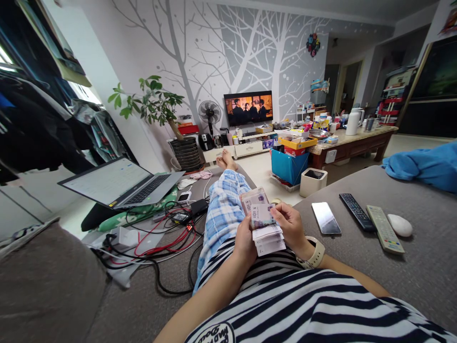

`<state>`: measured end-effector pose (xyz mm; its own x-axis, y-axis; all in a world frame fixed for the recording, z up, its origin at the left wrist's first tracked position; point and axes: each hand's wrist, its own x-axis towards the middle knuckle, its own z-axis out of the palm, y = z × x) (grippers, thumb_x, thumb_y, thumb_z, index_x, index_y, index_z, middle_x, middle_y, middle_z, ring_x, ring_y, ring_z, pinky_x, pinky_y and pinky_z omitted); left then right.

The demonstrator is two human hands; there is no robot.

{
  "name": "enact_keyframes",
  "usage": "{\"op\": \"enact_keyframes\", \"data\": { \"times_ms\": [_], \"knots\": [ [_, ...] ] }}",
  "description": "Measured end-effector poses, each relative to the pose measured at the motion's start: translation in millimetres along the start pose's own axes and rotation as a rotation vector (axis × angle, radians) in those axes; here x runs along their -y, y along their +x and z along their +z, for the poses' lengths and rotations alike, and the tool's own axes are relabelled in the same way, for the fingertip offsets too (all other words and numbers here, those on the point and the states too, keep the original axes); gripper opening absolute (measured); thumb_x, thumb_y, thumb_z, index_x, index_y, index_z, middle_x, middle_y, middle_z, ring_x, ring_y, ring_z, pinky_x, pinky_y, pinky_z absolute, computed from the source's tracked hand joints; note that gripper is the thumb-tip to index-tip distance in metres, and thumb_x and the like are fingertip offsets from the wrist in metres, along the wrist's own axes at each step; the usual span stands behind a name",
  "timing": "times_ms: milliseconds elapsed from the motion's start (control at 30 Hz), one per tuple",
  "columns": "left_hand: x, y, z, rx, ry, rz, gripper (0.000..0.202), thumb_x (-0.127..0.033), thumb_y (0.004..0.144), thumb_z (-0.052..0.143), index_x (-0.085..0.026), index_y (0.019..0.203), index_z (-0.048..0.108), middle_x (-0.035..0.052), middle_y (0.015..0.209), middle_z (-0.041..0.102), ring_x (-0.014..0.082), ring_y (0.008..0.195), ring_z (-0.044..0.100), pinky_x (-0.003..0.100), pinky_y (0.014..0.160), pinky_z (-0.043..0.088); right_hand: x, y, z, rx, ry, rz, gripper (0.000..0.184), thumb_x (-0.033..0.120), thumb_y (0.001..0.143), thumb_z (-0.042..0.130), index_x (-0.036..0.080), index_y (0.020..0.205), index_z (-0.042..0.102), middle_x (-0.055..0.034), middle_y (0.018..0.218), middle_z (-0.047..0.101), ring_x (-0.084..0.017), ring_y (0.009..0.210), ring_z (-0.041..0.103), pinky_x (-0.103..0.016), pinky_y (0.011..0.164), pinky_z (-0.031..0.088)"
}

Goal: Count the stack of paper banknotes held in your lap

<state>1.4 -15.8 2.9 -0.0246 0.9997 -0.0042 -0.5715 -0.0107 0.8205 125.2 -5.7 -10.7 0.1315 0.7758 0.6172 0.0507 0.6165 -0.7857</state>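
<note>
a black-and-white striped shirt [342, 300] lies nearest, across the bottom of the view. at far left, an open laptop [148, 189] rests on a green patterned cloth [135, 214], with a tangle of black, red and white cables [187, 232] in front of it on the grey sofa [352, 276]. next come blue plaid trousers [224, 205]. above the lap, the left hand [246, 238] grips the left edge of a bundle of banknotes [262, 220], their lower ends fanned out. the right hand [290, 224] pinches the front note's right edge between thumb and fingers; a pale watch [316, 253] circles that wrist. beyond its reach to the right lie a phone [326, 218], a black remote [356, 212], a pale remote [384, 228], a white rounded object [400, 225] and, farthest right, a blue cloth [424, 166].
</note>
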Motion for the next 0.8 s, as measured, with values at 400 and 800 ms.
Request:
{"op": "enact_keyframes", "data": {
  "times_ms": [400, 800],
  "knots": [
    [0.0, 0.2, 1.1, -0.053, -0.001, -0.047, 0.021, -0.031, 0.068, 0.067, -0.012, 0.075, 0.071, 0.0057, 0.067, 0.073, 0.0186, 0.061, 0.062, 0.028, 0.061, 0.047, -2.2, -0.4, 1.3, 0.002, 0.068, 0.037, 0.020, 0.035, 0.088, 0.061, 0.019, 0.076, 0.061, 0.0023, 0.064, 0.055, -0.013, 0.059, 0.046, -0.026, 0.056, 0.037],
    [-1.3, -0.2, 2.7, -0.047, -0.025, -0.029, 0.019, -0.025, 0.064, 0.066, -0.012, 0.077, 0.072, 0.0065, 0.070, 0.075, 0.0234, 0.069, 0.069, 0.032, 0.070, 0.052, -2.0, 0.1, 0.5, 0.016, 0.058, 0.031, 0.024, 0.037, 0.089, 0.061, 0.019, 0.074, 0.060, 0.0030, 0.062, 0.053, -0.012, 0.057, 0.045, -0.026, 0.056, 0.035]
  ]
}}
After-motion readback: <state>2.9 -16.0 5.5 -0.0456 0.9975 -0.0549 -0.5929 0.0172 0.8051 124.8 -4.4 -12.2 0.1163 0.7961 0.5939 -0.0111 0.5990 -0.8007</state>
